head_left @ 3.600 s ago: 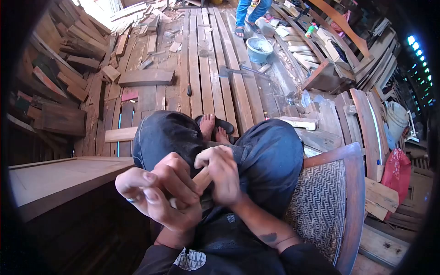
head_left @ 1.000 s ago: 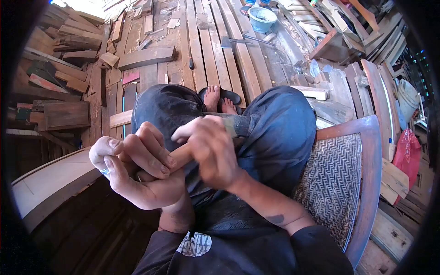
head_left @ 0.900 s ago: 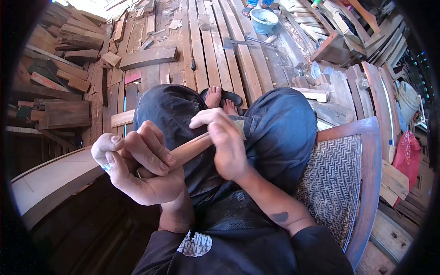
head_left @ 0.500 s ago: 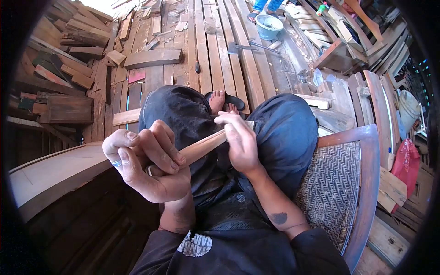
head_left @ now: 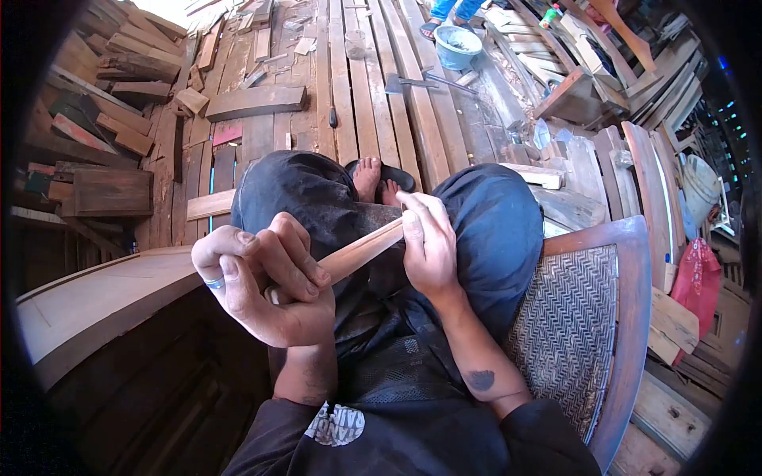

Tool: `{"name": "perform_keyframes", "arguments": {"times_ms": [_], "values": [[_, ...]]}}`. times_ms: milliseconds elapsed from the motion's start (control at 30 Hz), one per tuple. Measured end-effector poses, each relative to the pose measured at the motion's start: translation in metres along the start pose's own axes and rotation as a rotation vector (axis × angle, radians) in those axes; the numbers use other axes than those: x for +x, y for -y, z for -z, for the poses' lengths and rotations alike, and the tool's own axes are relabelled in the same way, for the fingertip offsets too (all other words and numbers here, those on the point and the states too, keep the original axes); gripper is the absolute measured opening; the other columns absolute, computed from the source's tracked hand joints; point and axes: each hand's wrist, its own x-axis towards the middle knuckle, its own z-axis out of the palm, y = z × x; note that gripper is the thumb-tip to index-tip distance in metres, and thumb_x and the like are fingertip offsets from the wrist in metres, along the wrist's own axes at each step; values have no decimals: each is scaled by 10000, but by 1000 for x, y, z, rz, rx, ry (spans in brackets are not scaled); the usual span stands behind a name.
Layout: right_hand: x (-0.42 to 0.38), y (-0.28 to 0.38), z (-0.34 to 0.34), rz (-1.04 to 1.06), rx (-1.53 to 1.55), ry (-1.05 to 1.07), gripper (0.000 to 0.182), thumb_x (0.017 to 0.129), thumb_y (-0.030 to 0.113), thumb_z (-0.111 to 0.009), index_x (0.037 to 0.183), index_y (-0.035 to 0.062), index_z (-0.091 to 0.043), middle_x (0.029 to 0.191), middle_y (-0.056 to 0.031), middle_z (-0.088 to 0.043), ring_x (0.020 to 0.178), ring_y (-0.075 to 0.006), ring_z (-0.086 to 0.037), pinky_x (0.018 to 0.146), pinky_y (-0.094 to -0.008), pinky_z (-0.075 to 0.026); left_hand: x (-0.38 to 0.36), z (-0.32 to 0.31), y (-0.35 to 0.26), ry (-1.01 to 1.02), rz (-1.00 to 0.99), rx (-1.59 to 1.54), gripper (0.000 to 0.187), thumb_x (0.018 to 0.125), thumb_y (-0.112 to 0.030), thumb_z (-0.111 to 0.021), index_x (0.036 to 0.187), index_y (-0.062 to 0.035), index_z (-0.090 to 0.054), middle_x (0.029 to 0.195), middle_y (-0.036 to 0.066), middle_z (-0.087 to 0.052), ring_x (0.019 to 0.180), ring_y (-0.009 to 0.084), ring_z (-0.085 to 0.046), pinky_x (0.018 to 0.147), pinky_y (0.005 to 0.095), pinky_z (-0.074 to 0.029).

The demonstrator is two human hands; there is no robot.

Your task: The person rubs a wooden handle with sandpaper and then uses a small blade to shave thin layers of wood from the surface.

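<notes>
Seated: wood strip [head_left: 361, 252], slim, pale reddish-brown, smooth, slanted across the lap over dark trousers [head_left: 302, 194]; left hand [head_left: 266, 282] fisted round its lower end, seemingly to steady it; right hand [head_left: 429, 242] closed over the upper end, fingers pressed along it.

Daylight floods in from about eleven o'clock, bleaching the pale plank wooden floor [head_left: 361, 103] there to glare, while the dark wooden panel [head_left: 159, 397] at seven o'clock sits in deep shadow. Fisheye distortion bends straight boards, and a black vignette rings the frame. Focus seems sharp centrally, perhaps softer toward three o'clock.
</notes>
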Motion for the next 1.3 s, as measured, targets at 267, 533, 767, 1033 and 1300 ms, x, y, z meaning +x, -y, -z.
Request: {"name": "perform_keyframes", "arguments": {"times_ms": [267,533,767,1033,1300], "values": [[0,1,3,-6,31,28,271,1099,150,-506,1039,-52,-677,1078,-211,-691,1000,-376,-670,945,-449,-525,2,-7,-9,14,-17,55,263,1115,-279,-375,1072,-72,-532,473,-40,-319,405,78,-240,508,257,-279],[13,60,-3,95,361,4,341,1096,116,-451,951,-51,-711,988,-203,-720,993,-340,-716,941,-407,-549,-7,-23,-9,91,-18,47,245,1104,-257,-386,1036,-58,-512,465,-26,-337,400,89,-256,523,259,-281],[9,41,8,-151,470,-24,241,1056,3,-486,1155,-58,-698,1210,-189,-699,1175,-285,-671,1059,-396,-512,-4,-20,-11,110,-4,34,242,1101,-250,-395,1039,-51,-518,464,-28,-322,388,85,-242,491,266,-265],[24,36,46,9,181,-32,249,1028,46,-587,1250,-34,-665,1262,-216,-660,1210,-367,-654,1059,-419,-513,-4,-21,-13,128,19,42,235,1107,-251,-419,1050,-46,-518,462,-22,-349,376,92,-257,501,271,-272],[3,10,17,6,-63,207,340,1101,198,-508,1307,-22,-664,1280,-220,-659,1251,-392,-612,1106,-442,-447,-5,-21,-14,115,36,48,213,1100,-233,-442,1058,-40,-523,471,-17,-374,374,95,-272,507,270,-293]]}}
